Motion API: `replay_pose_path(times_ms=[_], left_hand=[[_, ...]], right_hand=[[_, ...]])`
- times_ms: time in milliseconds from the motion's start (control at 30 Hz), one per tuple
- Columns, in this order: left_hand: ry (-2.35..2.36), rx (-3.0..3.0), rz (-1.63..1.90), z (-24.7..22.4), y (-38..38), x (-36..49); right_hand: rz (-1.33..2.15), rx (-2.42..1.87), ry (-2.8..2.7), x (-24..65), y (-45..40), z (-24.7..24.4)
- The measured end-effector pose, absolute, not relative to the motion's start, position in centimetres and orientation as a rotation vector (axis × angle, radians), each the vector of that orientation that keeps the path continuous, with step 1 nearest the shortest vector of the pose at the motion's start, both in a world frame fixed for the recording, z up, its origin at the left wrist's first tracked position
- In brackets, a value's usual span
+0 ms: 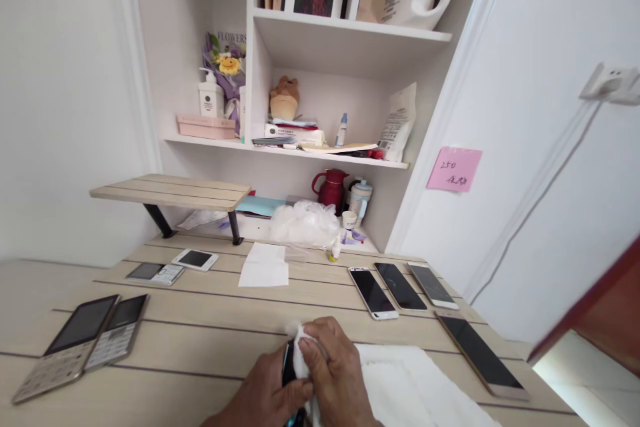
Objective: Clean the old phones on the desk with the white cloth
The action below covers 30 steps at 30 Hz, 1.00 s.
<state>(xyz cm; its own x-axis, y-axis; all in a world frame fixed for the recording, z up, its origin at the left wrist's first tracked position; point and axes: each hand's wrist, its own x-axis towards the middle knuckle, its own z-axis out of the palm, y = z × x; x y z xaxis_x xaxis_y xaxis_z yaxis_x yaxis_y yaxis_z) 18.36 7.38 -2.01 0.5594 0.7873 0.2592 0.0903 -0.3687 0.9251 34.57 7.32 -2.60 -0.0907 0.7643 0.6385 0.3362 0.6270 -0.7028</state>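
My left hand (pixel 267 383) is wrapped around a dark phone (pixel 289 363) with a bluish edge, held tilted at the front of the table and mostly hidden by my fingers. Pressed against the phone's face is a bunched white cloth (pixel 300 359), pinched in the fingers of my right hand (pixel 336 368). Both hands touch each other near the phone's lower part. Beside my right hand, a larger white cloth or paper sheet (pixel 410 383) lies flat on the tabletop; whether it joins the bunched piece I cannot tell.
Several smartphones, among them a white-framed one (pixel 373 293) and a gold one (pixel 483 355), lie on the right. Keypad phones (pixel 75 340) and a small white phone (pixel 195 259) lie left. Behind are a white paper (pixel 264 265), a raised wooden stand (pixel 175 190) and shelves (pixel 350 23).
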Motion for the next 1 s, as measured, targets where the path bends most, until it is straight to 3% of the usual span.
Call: replay_pose_path(times_ms=[367, 667, 1000], left_hand=[[0.752, 1.814, 0.892, -2.6, 7.2, 18.6], [0.776, 1.736, 0.746, -0.3, 6.4, 19.1], [0.817, 1.744, 0.882, -1.5, 6.5, 19.3]], right_hand=[[0.381, -0.867, -1.895, 34.7, 6.4, -1.2], [0.354, -0.914, -1.934, 34.7, 6.2, 0.3], [0.406, -0.909, -1.771, 34.6, 6.5, -0.5]])
